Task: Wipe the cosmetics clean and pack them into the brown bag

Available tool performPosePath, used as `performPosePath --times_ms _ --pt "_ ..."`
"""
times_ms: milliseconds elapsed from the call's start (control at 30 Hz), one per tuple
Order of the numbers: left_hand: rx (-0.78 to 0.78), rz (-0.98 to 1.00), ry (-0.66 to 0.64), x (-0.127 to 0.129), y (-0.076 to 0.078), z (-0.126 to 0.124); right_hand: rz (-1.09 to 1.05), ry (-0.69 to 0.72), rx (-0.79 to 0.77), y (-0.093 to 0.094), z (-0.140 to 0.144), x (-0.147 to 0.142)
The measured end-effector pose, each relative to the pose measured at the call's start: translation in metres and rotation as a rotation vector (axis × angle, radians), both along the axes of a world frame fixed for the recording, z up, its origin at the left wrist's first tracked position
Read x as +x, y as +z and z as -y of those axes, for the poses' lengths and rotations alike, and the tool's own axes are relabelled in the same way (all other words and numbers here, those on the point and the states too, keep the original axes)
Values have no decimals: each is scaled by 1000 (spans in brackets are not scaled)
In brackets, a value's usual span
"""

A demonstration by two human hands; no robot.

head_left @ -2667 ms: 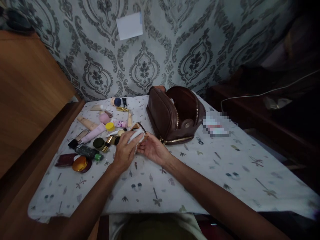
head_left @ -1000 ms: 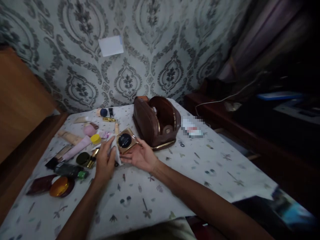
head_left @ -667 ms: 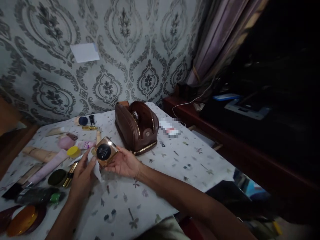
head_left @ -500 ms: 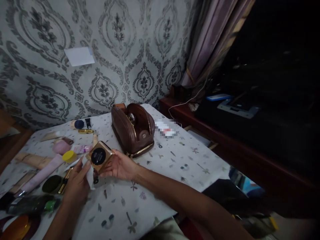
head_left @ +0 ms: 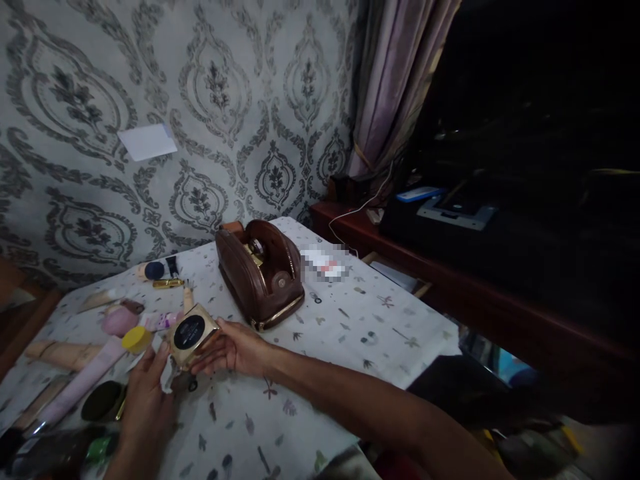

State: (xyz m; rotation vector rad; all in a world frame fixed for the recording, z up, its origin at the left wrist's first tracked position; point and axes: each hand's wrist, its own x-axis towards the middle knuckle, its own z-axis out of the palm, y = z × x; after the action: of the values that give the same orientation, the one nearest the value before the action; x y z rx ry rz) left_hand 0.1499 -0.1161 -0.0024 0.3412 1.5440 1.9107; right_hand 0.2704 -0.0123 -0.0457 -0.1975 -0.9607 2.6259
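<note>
Fingers: right hand (head_left: 244,350) gripping the compact (head_left: 193,335), left hand (head_left: 149,397) pinching a tissue (head_left: 168,377) beside it. Compact not yet set down; other cosmetics (head_left: 86,380) loose beyond and left of the fingers, bag (head_left: 238,279) open beyond them.

Dim light falls across a patterned wall (head_left: 275,80) of pale gray with dark damask medallions, where a white sheet of paper (head_left: 147,142) hangs above a desk (head_left: 350,367) draped in white cloth printed with small leaf-like motifs. In the far corner, a mauve curtain (head_left: 390,73) is gathered by a tan tie (head_left: 363,155) behind a dark reddish wooden furniture piece (head_left: 345,220), its drawer (head_left: 395,275) partly open and a thin white cable (head_left: 367,203) trailing over it. Brown wood paneling (head_left: 23,320) edges the left side, while deep shadow obscures the right.
</note>
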Motion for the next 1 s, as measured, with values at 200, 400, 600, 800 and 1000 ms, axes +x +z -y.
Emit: performPosePath --times_ms 200,400,600,800,1000 --pt "-19 51 -21 -4 -10 0 -78 -72 48 6 0 3" --pt "1 33 -82 -7 -11 -1 -96 -96 46 8 -1 5" --pt "57 64 -138 5 2 1 -111 -148 76 10 -4 4" --pt "61 72 -136 4 0 -3 -100 -175 138 11 -5 5" --pt "60 68 -109 -2 -11 -3 -69 -191 165 16 -4 8"
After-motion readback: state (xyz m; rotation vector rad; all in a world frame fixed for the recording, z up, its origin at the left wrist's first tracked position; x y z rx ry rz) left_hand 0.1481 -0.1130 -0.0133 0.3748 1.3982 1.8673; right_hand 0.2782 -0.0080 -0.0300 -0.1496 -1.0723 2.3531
